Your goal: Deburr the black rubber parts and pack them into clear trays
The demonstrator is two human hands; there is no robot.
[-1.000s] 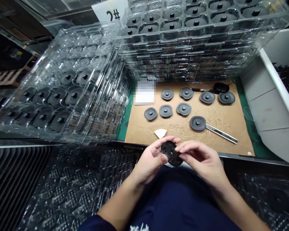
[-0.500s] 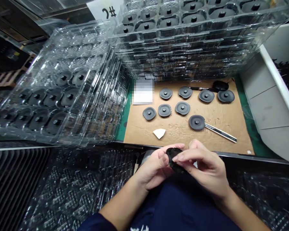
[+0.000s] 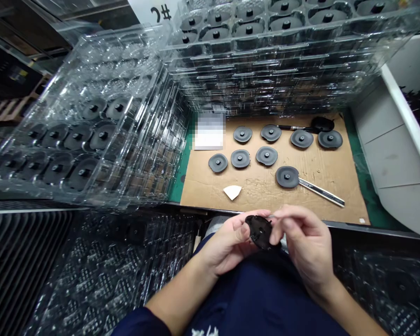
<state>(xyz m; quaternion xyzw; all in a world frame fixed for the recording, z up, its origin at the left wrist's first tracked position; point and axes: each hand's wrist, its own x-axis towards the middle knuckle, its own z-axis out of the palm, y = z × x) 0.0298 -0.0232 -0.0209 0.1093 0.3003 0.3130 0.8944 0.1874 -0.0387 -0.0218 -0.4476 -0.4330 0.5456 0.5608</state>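
Note:
A round black plastic part (image 3: 261, 231) with a small hole near its middle is tilted in front of my body. My left hand (image 3: 229, 245) is closed around its left side, thumb on the rim and fingers behind. My right hand (image 3: 306, 245) is curled in at the part's right edge, its fingertips touching the rim. A small wedge-shaped white pad (image 3: 233, 192) lies on the cardboard (image 3: 252, 200) just beyond my hands. Several dark grey rounded discs with a central stud, such as the nearest disc (image 3: 287, 177), are spread across the cardboard.
Under the nearest disc lies a light strip-like tool (image 3: 322, 192). A dark pen-like stick (image 3: 294, 127) and a black piece (image 3: 322, 124) are at the back. Stacked clear trays (image 3: 133, 140) rise left and behind. A white bin (image 3: 399, 135) stands right, a paper (image 3: 209, 140) back left.
My right fingers have moved from the face of the black part to its right edge, uncovering more of its surface. My left hand keeps its hold.

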